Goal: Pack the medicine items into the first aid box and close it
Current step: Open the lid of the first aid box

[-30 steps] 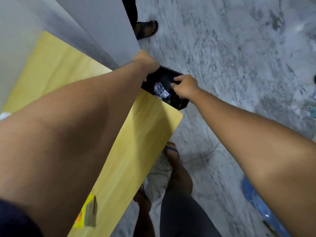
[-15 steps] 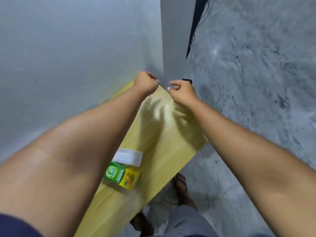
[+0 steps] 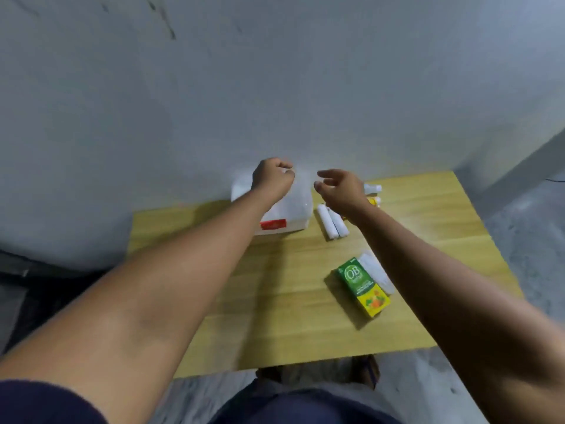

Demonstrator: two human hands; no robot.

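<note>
On the near side of the pale wooden table (image 3: 275, 316) lie one green-and-yellow cardboard carton (image 3: 362, 287) and one flat white packet (image 3: 374, 272), touching. Farther back, two white bandage rolls (image 3: 331, 221) lie just right of the one white plastic first aid box (image 3: 293, 209) by the wall. Above the box the left hand (image 3: 272, 179) is curled, but I cannot tell whether it grips anything, and the right hand (image 3: 342, 188) is loosely spread and holds nothing.

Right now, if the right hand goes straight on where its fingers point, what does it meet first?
Probably the first aid box: its blurred white top lies just past the right hand, and the left hand is beyond. Depth is unclear.
</note>
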